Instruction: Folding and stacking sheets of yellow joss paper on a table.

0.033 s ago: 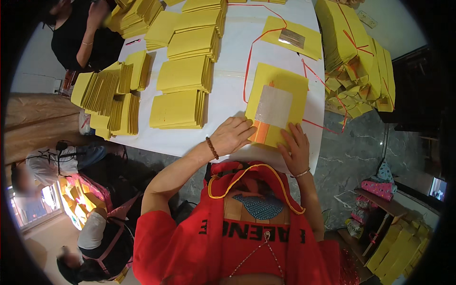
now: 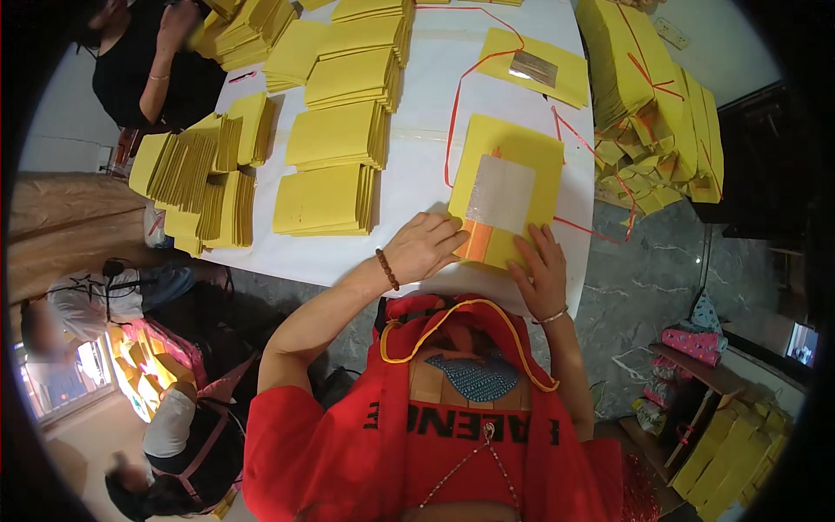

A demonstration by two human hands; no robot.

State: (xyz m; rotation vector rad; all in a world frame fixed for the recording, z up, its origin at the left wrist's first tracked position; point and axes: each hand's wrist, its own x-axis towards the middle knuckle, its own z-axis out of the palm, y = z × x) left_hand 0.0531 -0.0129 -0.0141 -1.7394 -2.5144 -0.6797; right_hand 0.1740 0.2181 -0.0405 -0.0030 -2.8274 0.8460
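Observation:
In front of me on the table lies a yellow paper sheet (image 2: 522, 139), or a thin pile of them, with a silvery-grey foil panel (image 2: 503, 193) and an orange strip (image 2: 479, 241) on its face. My left hand (image 2: 428, 244), a brown bead bracelet on its wrist, has its fingers together and bent at the sheet's lower left edge; its thumb is mostly hidden. On the lower right edge my right hand (image 2: 543, 268) lies with fingers stretched out and apart. Farther off rests another yellow sheet (image 2: 567, 76) with a shiny foil panel (image 2: 533, 69).
Yellow paper stacks (image 2: 335, 135) run in a row left of centre, with more bundles (image 2: 191, 170) beyond. Red string (image 2: 452, 130) trails over the table (image 2: 417, 183). Tied yellow bundles (image 2: 631, 78) stand at the right. A person in black (image 2: 143, 65) sits at the far left.

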